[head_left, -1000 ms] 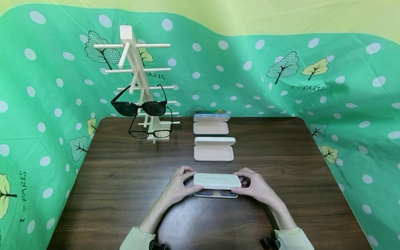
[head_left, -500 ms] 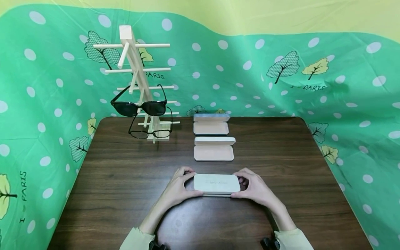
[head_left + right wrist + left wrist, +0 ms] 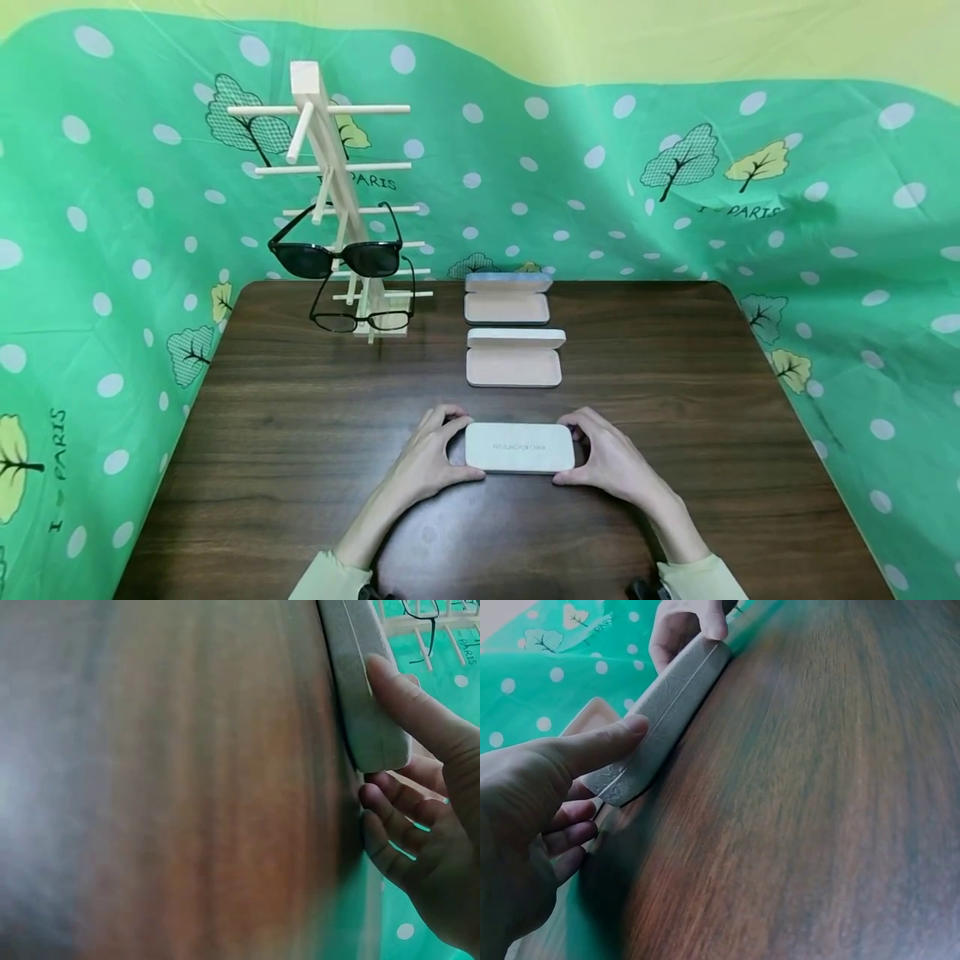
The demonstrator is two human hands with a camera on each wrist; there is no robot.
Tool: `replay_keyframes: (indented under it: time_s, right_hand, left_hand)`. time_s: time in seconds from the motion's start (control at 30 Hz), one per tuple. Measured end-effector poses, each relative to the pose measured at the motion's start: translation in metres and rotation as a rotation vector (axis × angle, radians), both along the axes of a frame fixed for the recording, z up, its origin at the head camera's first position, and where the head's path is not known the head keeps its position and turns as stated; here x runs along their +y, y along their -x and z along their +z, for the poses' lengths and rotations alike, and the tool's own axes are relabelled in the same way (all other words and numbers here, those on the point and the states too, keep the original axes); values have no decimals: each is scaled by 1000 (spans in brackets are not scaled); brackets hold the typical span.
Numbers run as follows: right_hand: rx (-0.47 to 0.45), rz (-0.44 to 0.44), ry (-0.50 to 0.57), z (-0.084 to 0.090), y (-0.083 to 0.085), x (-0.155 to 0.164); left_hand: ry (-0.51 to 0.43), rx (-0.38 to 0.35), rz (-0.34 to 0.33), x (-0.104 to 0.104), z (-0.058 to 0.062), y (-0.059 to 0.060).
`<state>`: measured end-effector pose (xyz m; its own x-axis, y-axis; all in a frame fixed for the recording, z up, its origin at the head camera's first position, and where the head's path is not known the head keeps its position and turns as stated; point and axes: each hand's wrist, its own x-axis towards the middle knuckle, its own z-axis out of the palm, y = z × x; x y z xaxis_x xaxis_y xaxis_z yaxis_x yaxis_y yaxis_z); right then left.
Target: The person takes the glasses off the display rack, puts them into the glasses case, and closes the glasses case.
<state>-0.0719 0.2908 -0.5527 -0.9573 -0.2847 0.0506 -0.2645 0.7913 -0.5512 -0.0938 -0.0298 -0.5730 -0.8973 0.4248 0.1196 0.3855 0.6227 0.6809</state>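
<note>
A pale glasses case with small lettering on its lid lies closed near the middle of the table. My left hand grips its left end, thumb at the front edge and fingers behind. At the other end my right hand holds it the same way. In the left wrist view the seam of the glasses case runs as a thin line, lid down on the base. The right wrist view shows my thumb on the front side of the glasses case. What lies inside is hidden.
Behind it stand two opened glasses cases, a white one and a blue-edged one. At the back left, a wooden peg rack carries black sunglasses and thin-framed glasses. A patterned green cloth hangs behind the table.
The lid has come down over the blue-framed glasses, and the case is now closed. Both thumbs have moved slightly toward me along with the lid's front edge.
</note>
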Motion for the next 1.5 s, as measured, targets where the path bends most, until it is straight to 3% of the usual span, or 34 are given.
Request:
replay_keyframes:
  time_s: [0.27,0.43,0.57,0.67,1.03,1.5]
  right_hand:
    - [-6,61,-31,11,2,-3]
    - [-19,38,6,22,9,-9]
    - [-27,-1,66,30,15,-15]
    - [-23,-19,144,37,17,-20]
    - [99,-78,396,62,40,-49]
    - [89,-97,576,108,68,-90]
  left_hand:
    - [-28,-46,-4,-2,2,-2]
    - [-62,-97,3,-6,7,-3]
    - [-122,-109,21,-15,18,0]
    - [-171,-83,30,-22,29,4]
    - [-353,149,98,-41,65,21]
    - [-411,216,139,-55,103,32]
